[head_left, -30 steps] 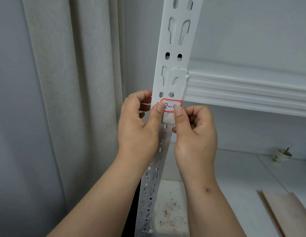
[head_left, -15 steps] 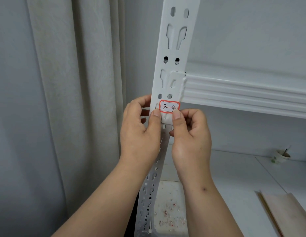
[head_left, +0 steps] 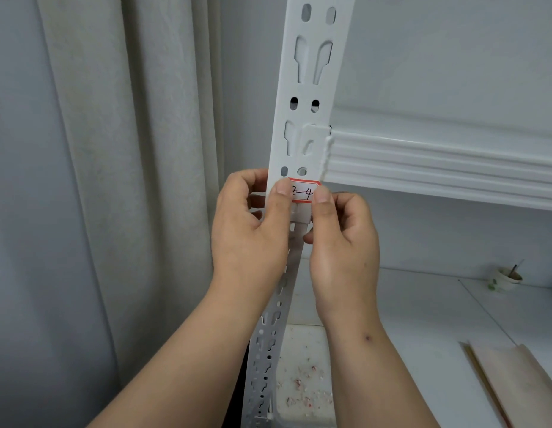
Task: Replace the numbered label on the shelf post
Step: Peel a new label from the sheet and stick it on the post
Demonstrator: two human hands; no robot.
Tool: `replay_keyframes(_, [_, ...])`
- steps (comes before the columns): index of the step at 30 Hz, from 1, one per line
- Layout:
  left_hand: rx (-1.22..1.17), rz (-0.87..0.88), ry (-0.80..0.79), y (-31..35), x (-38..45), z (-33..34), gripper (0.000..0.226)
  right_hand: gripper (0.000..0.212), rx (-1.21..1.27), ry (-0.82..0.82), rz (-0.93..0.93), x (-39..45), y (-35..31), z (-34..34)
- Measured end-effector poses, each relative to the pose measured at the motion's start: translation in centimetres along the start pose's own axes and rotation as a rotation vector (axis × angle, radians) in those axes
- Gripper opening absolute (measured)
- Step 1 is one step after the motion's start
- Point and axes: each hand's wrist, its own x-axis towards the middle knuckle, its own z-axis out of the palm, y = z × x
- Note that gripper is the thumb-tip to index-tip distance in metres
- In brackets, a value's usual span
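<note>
A white perforated shelf post [head_left: 311,72] runs up the middle of the view. A red-bordered white label [head_left: 303,191] marked "2-4" lies on its face just below the shelf beam joint. My left hand [head_left: 250,233] grips the post from the left, fingers curled behind its edge, thumb pressing the label's left end and covering part of the "2". My right hand [head_left: 344,242] grips from the right, fingers curled, thumb tip pressing the label's right end.
A grey curtain [head_left: 138,180] hangs close on the left. A white shelf beam [head_left: 438,168] runs right from the post. On the lower shelf [head_left: 423,319] lie red and white paper scraps [head_left: 302,384], a small cup [head_left: 507,278] and a beige sheet [head_left: 515,384].
Both thumbs have slid up from the label's lower corners onto its two ends; the left thumb now hides part of the "2". The hands stay on the post.
</note>
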Motion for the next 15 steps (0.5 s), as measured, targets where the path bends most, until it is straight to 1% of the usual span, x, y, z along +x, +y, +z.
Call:
replay_keyframes(5, [-0.004,-0.061,0.014,0.3,0.2,0.4,0.012,0.034,0.091,-0.002,0.148,0.6,-0.2,0.5])
replay_keyframes(7, [-0.041,-0.097,0.001,0.4,0.2,0.5,0.013,0.033,0.205,-0.029,0.236,0.8,-0.1,0.4])
replay_keyframes(9, [-0.117,-0.142,-0.009,0.6,0.3,0.5,0.012,0.034,0.377,-0.089,0.323,1.0,0.1,0.2])
replay_keyframes(11, [-0.181,-0.171,-0.013,0.7,0.2,0.5,0.012,0.053,0.493,-0.142,0.379,1.2,0.4,0.0])
replay_keyframes(12, [-0.202,-0.179,-0.015,0.7,0.2,0.5,0.012,0.058,0.541,-0.149,0.398,1.2,0.6,0.0])
replay_keyframes(13, [-0.215,-0.18,-0.017,0.6,0.1,0.5,0.012,0.055,0.578,-0.147,0.416,1.2,0.7,0.0])
replay_keyframes(15, [-0.222,-0.175,-0.02,0.5,-0.1,0.5,0.012,0.036,0.63,-0.157,0.448,1.2,1.0,0.0])
